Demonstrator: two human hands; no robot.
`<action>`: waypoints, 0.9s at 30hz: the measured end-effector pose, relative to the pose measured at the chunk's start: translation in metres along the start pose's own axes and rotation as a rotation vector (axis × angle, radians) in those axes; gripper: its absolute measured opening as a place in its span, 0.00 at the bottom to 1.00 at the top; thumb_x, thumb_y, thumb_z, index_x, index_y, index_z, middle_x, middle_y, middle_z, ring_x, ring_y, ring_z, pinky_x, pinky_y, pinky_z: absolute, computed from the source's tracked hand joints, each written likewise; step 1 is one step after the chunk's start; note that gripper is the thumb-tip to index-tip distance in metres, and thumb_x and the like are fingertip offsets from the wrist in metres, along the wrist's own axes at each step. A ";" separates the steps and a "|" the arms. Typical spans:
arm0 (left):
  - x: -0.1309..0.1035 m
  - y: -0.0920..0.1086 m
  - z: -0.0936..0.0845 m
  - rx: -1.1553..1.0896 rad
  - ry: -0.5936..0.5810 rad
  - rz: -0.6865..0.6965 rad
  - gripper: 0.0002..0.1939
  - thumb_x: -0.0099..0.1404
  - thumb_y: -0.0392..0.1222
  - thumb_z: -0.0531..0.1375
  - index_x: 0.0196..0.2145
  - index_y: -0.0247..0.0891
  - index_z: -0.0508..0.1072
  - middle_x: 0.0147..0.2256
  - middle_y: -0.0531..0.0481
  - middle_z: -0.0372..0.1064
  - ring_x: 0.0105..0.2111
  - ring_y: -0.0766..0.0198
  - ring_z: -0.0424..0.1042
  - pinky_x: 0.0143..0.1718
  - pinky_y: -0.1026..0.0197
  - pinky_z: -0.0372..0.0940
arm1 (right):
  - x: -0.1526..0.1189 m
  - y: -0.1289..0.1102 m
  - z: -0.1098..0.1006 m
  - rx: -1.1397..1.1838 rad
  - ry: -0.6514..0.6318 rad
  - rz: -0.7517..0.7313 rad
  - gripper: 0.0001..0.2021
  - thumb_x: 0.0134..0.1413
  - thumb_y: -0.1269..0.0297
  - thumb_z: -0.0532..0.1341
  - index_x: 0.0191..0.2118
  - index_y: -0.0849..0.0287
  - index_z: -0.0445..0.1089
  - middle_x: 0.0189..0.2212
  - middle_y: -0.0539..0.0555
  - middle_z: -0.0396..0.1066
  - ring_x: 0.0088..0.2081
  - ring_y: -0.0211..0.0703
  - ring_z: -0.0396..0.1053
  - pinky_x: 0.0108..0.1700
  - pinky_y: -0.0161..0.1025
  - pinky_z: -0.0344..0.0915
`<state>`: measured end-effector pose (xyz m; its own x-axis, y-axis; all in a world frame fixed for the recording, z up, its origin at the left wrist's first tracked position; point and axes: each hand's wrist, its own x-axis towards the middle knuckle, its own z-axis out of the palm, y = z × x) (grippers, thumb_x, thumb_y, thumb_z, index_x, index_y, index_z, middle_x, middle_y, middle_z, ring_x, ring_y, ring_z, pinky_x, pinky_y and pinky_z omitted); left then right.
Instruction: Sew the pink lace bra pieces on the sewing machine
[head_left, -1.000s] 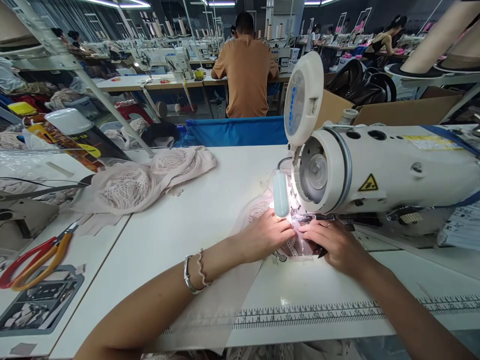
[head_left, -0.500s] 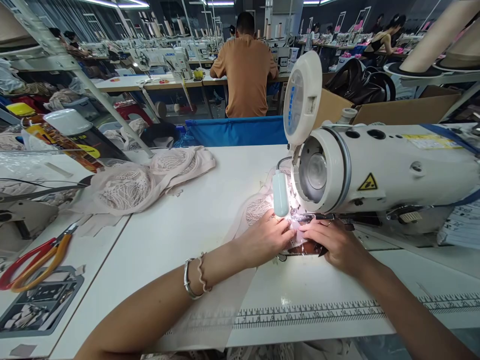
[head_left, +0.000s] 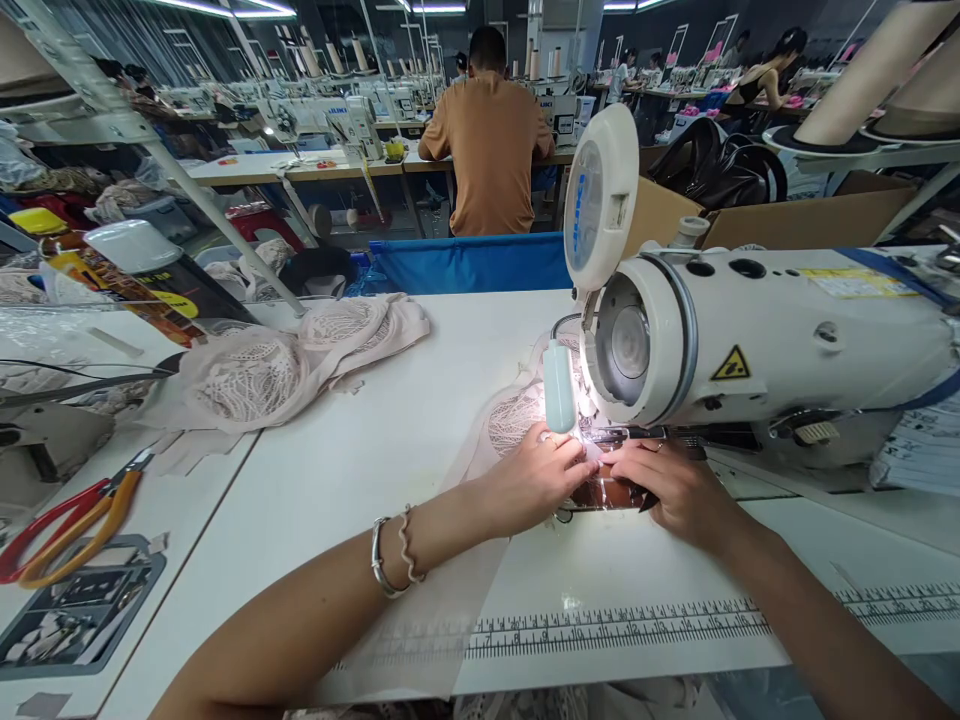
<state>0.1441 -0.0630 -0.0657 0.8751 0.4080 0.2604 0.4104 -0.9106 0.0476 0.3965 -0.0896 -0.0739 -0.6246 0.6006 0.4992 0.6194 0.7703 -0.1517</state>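
Observation:
Under the head of a white sewing machine, both my hands work on a pale pink lace bra piece. My left hand presses on the fabric left of the lit needle area, fingers bent and close together. Opposite it, my right hand pinches the fabric's near edge, its fingertips almost meeting the left ones. A dark pointed thing shows beneath the right palm; its kind I cannot make out. A small lamp hides part of the lace, and the needle is hard to see. Sheer fabric trails from the piece toward the table's front edge.
Another lace bra piece lies at the left. Beyond it stand a spray can and a bottle. Orange-and-red-handled cutters rest by a grey parts tray. A printed ruler runs along the front edge. A person sits ahead.
The pale fabric between my hands has slid away toward the needle, baring more of the brown plate in front. My fingertips have drawn slightly closer together. The view has shifted a little.

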 end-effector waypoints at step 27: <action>0.005 -0.031 -0.004 -0.229 0.026 -0.630 0.19 0.73 0.35 0.51 0.58 0.33 0.68 0.56 0.37 0.67 0.57 0.48 0.64 0.59 0.47 0.62 | 0.008 -0.005 -0.003 0.001 0.035 0.046 0.22 0.37 0.80 0.49 0.35 0.52 0.71 0.35 0.49 0.77 0.34 0.39 0.76 0.35 0.32 0.68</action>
<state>0.1347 -0.0332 -0.0620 0.4785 0.8669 0.1393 0.7732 -0.4912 0.4012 0.3898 -0.0897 -0.0662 -0.5789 0.6272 0.5211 0.6466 0.7424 -0.1754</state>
